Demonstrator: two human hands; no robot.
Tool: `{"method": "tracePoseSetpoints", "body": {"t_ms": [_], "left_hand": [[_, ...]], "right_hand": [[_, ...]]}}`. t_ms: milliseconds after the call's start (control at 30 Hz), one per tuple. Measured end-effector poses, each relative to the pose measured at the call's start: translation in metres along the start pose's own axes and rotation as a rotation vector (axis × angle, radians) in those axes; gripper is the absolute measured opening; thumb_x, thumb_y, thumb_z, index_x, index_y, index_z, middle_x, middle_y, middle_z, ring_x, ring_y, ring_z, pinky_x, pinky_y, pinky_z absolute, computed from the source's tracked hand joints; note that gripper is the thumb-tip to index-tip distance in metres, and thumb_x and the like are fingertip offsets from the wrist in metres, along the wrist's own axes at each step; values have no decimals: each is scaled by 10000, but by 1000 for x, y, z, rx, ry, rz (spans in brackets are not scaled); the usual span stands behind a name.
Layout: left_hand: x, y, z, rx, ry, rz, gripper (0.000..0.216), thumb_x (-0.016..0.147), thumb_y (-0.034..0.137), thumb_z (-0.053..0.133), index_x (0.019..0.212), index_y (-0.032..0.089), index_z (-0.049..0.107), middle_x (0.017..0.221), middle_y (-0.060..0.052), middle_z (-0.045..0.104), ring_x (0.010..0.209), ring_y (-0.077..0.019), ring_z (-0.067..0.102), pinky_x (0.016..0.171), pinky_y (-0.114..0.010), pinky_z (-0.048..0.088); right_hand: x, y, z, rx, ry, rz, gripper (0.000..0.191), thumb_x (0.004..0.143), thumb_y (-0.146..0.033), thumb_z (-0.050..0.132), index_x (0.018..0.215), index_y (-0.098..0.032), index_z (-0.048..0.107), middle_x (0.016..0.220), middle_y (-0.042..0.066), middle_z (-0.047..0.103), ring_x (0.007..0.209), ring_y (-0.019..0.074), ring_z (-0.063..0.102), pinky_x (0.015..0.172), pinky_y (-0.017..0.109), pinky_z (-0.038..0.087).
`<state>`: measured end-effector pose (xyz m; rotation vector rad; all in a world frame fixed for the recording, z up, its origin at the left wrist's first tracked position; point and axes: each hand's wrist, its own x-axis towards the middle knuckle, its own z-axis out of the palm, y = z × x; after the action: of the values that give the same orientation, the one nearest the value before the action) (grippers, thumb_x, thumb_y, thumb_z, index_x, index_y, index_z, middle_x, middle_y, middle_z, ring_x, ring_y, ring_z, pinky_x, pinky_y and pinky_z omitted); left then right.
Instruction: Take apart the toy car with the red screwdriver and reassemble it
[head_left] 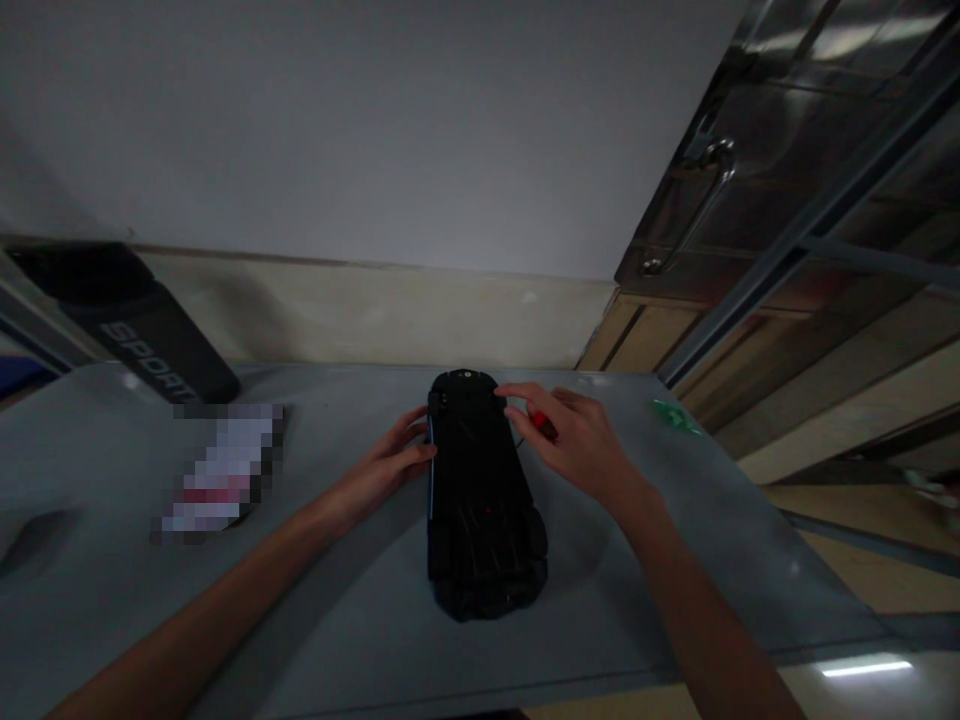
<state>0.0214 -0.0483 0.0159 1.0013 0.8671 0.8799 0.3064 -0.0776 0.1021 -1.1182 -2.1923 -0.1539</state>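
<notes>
A toy car [480,480] lies upside down on the grey table, its black underside and wheels facing up. My left hand [394,450] steadies it from the left, thumb and fingertips against its side near the far end. Tucked in my right hand [574,435] is a small screwdriver [541,423]; its red handle shows between the fingers and a thin shaft points down to the left. The right index finger reaches to the car's far right wheel, and the thumb is close beside it.
A black bottle [150,325] marked SPORT leans at the back left, with a blurred-out flat item [221,475] in front of it. A crumpled green wrapper [676,416] lies near the table's [615,640] right edge. The wall rises behind; a metal door handle [694,210] is at right.
</notes>
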Motion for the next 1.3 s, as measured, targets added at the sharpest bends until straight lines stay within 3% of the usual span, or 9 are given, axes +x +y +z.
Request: {"method": "tracePoseSetpoints", "body": {"t_ms": [200, 433, 633, 833, 967, 1100, 1300], "left_hand": [[0, -2, 0, 3, -13, 11, 725, 852, 358, 893, 1529, 358, 632, 1554, -71, 625, 1511, -329, 571, 1274, -505, 463], [3, -4, -1, 5, -20, 22, 769, 823, 408, 920, 1536, 364, 636, 1591, -84, 622, 1538, -373, 550, 1288, -525, 447], [1, -3, 0, 7, -10, 13, 758, 841, 390, 907, 1544, 353, 624, 1607, -85, 615, 1534, -372, 558, 1282, -529, 456], [1, -1, 1, 13, -1, 10, 756, 834, 369, 898, 1541, 355, 632, 1603, -82, 620, 1513, -352, 576, 1277, -523, 460], [1, 0, 2, 8, 1, 10, 756, 822, 350, 900, 1531, 340, 638, 1581, -95, 631, 1494, -353, 587, 1268, -525, 467], [1, -1, 2, 14, 5, 16, 745, 826, 349, 902, 1528, 352, 649, 1603, -91, 624, 1497, -367, 587, 1252, -518, 483], [0, -1, 1, 34, -7, 24, 738, 853, 371, 884, 1549, 352, 639, 1588, -91, 635, 1528, -372, 561, 1269, -536, 460]], "right_hand": [[2, -5, 0, 4, 3, -47, 416, 1027, -105, 459, 1355, -227, 683, 1053, 80, 793, 939, 257, 711, 943, 410, 524], [2, -3, 1, 14, 38, -5, 181, 1082, -204, 550, 1183, -247, 693, 698, -39, 663, 646, 185, 641, 831, 345, 515], [4, -3, -3, 61, 70, -54, 281, 1031, -119, 511, 1208, -210, 709, 879, 32, 730, 786, 206, 692, 842, 351, 531], [2, -2, -2, 124, 45, 54, 213, 1060, -180, 566, 1165, -259, 733, 710, -36, 600, 669, 178, 638, 763, 305, 544], [1, -5, -3, 132, -2, 17, 237, 1107, -221, 503, 1253, -241, 689, 858, 21, 716, 837, 220, 703, 878, 362, 568], [2, -6, -5, 130, -45, -16, 335, 1047, -141, 487, 1327, -227, 651, 972, 60, 757, 914, 243, 709, 925, 403, 570], [2, -6, -4, 129, -54, 61, 177, 1111, -240, 541, 1198, -274, 691, 912, 25, 762, 822, 211, 713, 883, 357, 567]]}}
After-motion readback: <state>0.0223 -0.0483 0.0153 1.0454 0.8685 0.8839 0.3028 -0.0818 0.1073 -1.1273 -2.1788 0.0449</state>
